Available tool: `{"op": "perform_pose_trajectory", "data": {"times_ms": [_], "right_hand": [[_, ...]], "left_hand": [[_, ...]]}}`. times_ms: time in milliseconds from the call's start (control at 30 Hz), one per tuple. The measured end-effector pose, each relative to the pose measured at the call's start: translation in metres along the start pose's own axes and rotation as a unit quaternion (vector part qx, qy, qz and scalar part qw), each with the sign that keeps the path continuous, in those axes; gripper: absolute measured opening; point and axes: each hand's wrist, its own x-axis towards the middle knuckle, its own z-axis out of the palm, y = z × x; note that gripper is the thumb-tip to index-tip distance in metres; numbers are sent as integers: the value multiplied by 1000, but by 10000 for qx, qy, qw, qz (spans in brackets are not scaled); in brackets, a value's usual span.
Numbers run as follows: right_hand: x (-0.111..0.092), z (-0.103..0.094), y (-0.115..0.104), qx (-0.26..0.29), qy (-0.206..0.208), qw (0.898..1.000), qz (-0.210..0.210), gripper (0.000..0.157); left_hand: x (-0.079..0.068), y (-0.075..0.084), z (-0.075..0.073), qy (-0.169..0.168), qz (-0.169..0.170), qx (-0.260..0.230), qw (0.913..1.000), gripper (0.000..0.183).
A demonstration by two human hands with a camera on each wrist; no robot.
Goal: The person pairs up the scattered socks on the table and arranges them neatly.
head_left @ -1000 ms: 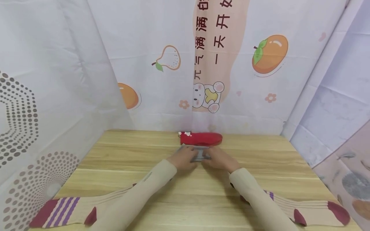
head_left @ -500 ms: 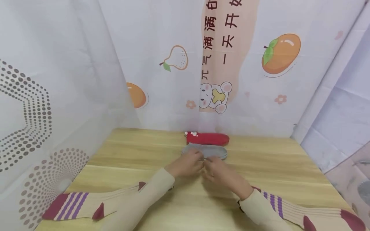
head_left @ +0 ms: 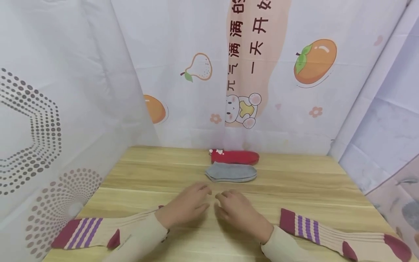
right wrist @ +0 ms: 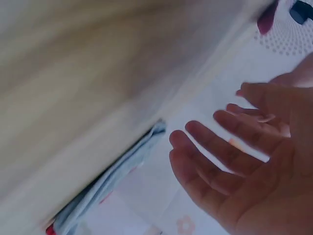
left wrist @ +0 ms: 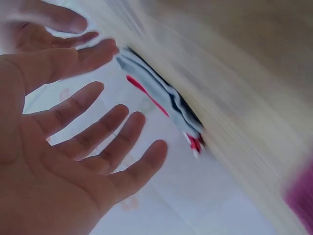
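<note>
My left hand hovers over the middle of the table, fingers relaxed and spread, holding nothing. Just across from it my right hand is in a like pose, also holding nothing. Beyond both hands lies a pair of grey ankle socks, stacked flat. Behind these, a red pair of socks with a small white figure at one end lies parallel. In the left wrist view the grey socks show past the spread fingertips. The right wrist view shows the grey socks left of the fingers.
A long cream sock with maroon and purple bands lies at the left, partly under my left sleeve. Its match, another cream sock, lies at the right. The wooden table ends at printed white curtains behind and at the sides.
Both hands have let go of the grey socks and drawn back toward me, their fingers loosening. The grey socks now lie flat in front of the red pair.
</note>
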Motion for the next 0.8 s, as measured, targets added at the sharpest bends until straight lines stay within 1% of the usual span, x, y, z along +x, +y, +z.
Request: {"op": "perform_pose_trajectory", "data": {"times_ms": [133, 233, 333, 467, 600, 800], "right_hand": [[11, 6, -15, -141, -80, 9998, 102, 16], [22, 9, -25, -176, -153, 9997, 24, 19], [32, 11, -35, -161, -220, 9996, -81, 22], [42, 13, -46, -155, -248, 9993, -224, 24], [49, 15, -55, -138, -229, 9992, -290, 24], [61, 13, -68, 115, -405, 9988, -268, 26]], "left_hand": [[-29, -8, -13, 57, -328, 8, 9994, 34], [-47, -12, -23, 111, -636, -50, 9979, 33], [-62, -17, -34, 130, -1029, -144, 9945, 32], [-78, -24, -44, 74, -1480, -315, 9885, 31], [-89, -35, -51, 63, -1755, -317, 9839, 30], [-112, -56, -65, -51, -2219, -230, 9748, 30]]}}
